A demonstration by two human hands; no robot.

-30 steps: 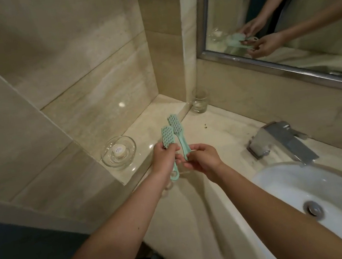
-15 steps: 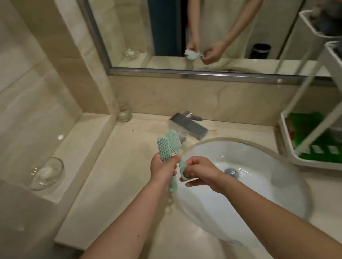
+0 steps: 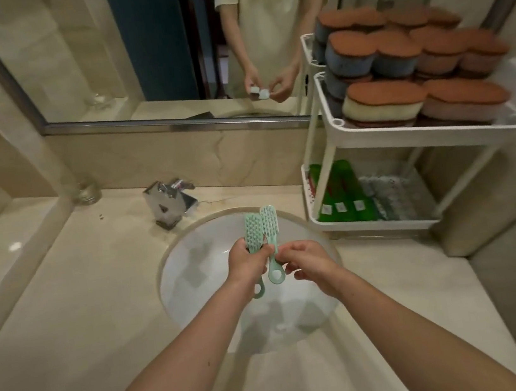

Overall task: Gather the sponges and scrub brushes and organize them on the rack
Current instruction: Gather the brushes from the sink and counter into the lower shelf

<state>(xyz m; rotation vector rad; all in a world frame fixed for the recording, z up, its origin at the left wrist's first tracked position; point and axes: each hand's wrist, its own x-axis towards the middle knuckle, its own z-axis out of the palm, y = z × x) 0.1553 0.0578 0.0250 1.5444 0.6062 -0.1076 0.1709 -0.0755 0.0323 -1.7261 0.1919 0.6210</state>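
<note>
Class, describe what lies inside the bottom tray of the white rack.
Green packs with white labels fill the bottom tray on the left; pale mesh pads lie to their right. The upper shelf hides the back.

Two mint-green scrub brushes, bristle heads up, side by side over the sink (image 3: 190, 264): one brush (image 3: 253, 233) gripped by the left hand (image 3: 245, 263), the other brush (image 3: 269, 223) pinched at its handle by the right hand (image 3: 311, 262). White two-tier rack (image 3: 423, 130) on the counter (image 3: 82, 302), right of the sink: brown-topped sponges (image 3: 382, 101) stacked on its upper tier.

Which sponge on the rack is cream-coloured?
The front-left sponge on the top shelf of the rack; those around it are blue or pinkish beneath their brown tops.
</note>
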